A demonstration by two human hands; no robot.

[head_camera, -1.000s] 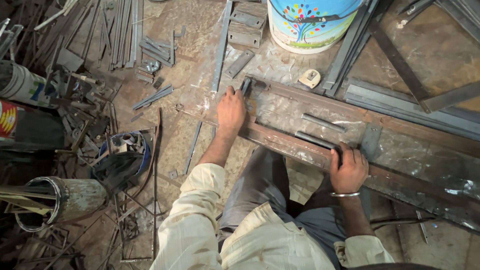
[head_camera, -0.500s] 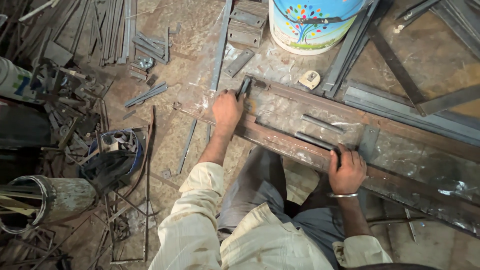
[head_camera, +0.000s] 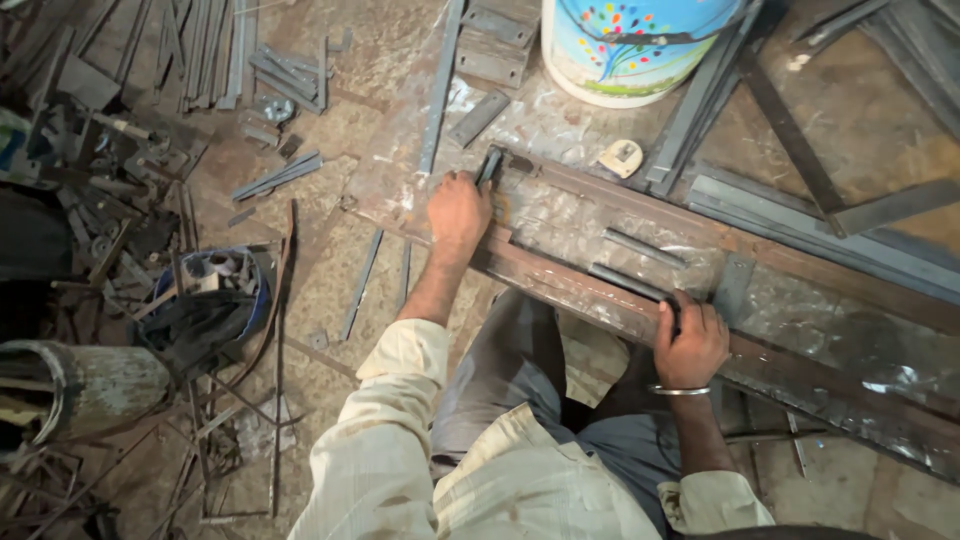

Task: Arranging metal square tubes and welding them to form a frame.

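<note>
The person is crouching over a long rusty steel frame (head_camera: pixel 600 290) that is lying slantwise on the workshop floor (head_camera: pixel 330 280), running from the middle of the view down toward the right edge. The left hand (head_camera: pixel 458 212) is resting on the frame's upper-left end, its fingers curled together around a short dark metal bar (head_camera: pixel 489 166) that is sticking up past the knuckles. The right hand (head_camera: pixel 690 343) (a thin metal bangle (head_camera: pixel 680 390) is sitting on its wrist) is pressing on the frame's near rail further along, its fingers closed over the end of a dark flat strip (head_camera: pixel 628 284) lying along that rail. A second short strip (head_camera: pixel 645 247) is lying loose on the shiny sheet inside the frame, just above the first and apart from both hands.

Beyond the frame's far edge a painted bucket (head_camera: pixel 640 50) is standing at the top of the view, with a small pale tape measure (head_camera: pixel 621 157) lying just below it. Cut steel strips (head_camera: pixel 280 175) are lying scattered on the floor to the left, and a blue container of scrap (head_camera: pixel 205 300) is sitting near the left edge.
</note>
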